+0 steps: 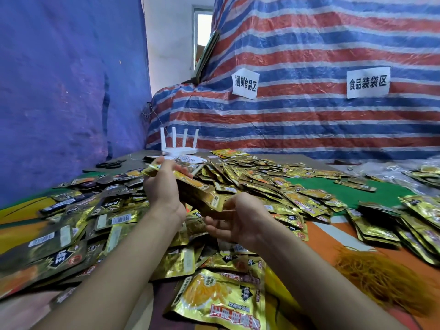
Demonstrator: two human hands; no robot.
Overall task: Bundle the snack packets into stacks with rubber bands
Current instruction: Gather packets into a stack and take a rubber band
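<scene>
Gold foil stack of snack packets [202,194] is held above the table. Left hand [164,189] grips its far end; right hand [240,217] lies loosely open at its near end. No band shows yet. Orange-brown rubber band pile [381,282] sits right. Loose gold packets [262,184] are heaped everywhere, so likely early.

Head cam, wide-angle, faces fwd & down; close above left hand [164,186], right hand [240,217] & table [345,189]
</scene>
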